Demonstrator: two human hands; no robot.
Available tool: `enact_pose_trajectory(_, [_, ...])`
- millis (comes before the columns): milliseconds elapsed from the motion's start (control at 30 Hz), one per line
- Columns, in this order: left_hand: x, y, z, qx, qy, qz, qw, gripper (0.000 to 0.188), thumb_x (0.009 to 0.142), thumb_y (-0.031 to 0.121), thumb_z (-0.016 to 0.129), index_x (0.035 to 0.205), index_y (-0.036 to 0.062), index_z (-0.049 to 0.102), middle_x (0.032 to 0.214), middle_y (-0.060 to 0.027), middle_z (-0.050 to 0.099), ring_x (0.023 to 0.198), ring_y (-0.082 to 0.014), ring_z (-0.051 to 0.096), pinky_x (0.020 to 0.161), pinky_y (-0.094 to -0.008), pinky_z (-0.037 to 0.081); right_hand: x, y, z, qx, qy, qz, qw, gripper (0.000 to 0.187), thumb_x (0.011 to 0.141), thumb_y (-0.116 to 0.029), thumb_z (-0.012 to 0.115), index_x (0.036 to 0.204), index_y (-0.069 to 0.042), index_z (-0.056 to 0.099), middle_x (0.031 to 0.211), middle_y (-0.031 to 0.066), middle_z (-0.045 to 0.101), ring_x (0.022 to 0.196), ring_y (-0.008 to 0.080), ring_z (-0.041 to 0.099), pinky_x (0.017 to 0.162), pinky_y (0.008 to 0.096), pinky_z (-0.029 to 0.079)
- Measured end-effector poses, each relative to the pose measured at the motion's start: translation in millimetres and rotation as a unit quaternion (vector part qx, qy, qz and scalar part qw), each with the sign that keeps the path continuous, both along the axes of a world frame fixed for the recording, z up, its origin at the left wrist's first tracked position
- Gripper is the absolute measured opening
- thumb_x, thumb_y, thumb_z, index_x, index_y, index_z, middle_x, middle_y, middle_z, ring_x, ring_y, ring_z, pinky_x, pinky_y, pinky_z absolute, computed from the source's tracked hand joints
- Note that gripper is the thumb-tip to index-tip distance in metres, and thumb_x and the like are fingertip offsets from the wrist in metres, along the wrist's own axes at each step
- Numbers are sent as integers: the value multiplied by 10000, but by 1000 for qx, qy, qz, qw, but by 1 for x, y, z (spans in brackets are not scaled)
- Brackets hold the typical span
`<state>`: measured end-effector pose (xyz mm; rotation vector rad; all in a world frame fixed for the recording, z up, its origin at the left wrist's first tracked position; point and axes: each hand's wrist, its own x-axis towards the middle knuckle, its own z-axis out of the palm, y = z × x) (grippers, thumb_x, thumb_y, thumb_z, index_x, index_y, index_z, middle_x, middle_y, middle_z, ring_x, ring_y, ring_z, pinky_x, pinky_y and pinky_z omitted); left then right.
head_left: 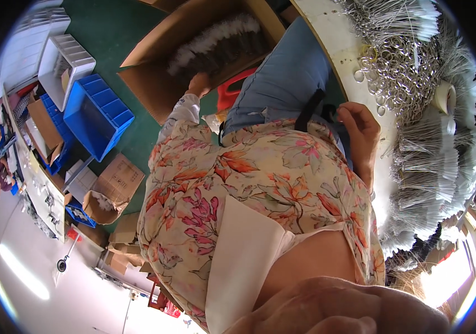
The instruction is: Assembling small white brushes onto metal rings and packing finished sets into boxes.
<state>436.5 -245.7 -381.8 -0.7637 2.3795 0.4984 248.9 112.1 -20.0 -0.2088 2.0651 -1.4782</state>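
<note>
My left hand (199, 84) is at the near side of an open cardboard box (143, 83), beside a row of wire brushes (216, 47) with white bristle ends. Its fingers are small and shadowed, and what they hold, if anything, is hidden. My right hand (360, 125) hovers beside the table edge, above my lap and near a black strap (309, 110). Its fingers are curled in toward the thumb; anything between them is too small to make out. To its right, thin wire brushes (427, 167) with ring ends lie heaped on the pale table (355, 75).
A red plastic stool (229, 94) stands between the box and my leg. Blue crates (97, 118), a grey crate (71, 58) and cardboard cartons (118, 181) sit on the green floor at left. A tape roll (444, 98) rests among the brushes. Other people are at far left.
</note>
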Motion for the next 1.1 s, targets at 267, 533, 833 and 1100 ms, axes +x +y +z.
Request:
enact_pose_trajectory(267, [-86,-122,159,-386,527,-22,757,216,888,211,518,972,55,643,913,-122,663,803,-258,641,721,-356,503,-5,-7,20,-74,12,12,997,123,812,-37,642,933,-13,641,847,32,638,757,83,594,707,230,485])
enact_pose_trajectory(533, [-341,52,491,100,744,-138,646,191,903,118,546,1036,-8,601,1001,-76,646,915,-143,607,817,-247,460,-35,36,78,-121,267,-14,956,97,786,-21,651,882,-9,641,795,82,629,706,139,622,638,258,506])
enact_pose_trajectory(833, [-590,105,521,-138,215,-244,935,254,806,266,619,809,15,658,720,-79,667,596,-171,637,546,-293,495,-90,138,150,84,477,-103,869,89,805,-38,622,891,-28,641,778,71,631,653,149,623,585,251,514])
enact_pose_trajectory(1100, [-611,77,483,-86,247,-144,954,202,787,213,626,765,14,649,680,-62,660,555,-148,632,460,-278,479,-246,162,159,321,444,-55,835,76,827,-121,587,806,-47,587,708,55,622,583,155,611,563,287,518])
